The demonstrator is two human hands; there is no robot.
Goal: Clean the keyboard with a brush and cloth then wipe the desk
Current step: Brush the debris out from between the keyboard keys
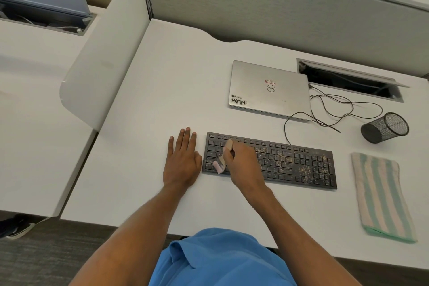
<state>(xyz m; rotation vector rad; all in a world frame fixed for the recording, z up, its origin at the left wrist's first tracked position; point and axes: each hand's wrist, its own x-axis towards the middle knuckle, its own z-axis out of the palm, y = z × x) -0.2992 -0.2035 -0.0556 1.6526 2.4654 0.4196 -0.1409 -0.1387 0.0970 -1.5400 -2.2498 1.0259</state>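
A black keyboard (290, 162) lies on the white desk (176, 90), dusted with pale crumbs over its middle and right keys. My right hand (243, 160) grips a small wooden-handled brush (221, 160), whose pinkish bristles touch the keyboard's left keys. My left hand (182, 160) rests flat on the desk, fingers straight, right beside the keyboard's left edge. A striped green and cream cloth (383, 197) lies folded on the desk to the right of the keyboard.
A shut silver laptop (269, 89) sits behind the keyboard, with thin black cables (334, 109) trailing to its right. A black mesh cup (385, 127) lies on its side at the right. An open cable slot (348, 79) is behind it. A partition panel (102, 58) borders the desk's left.
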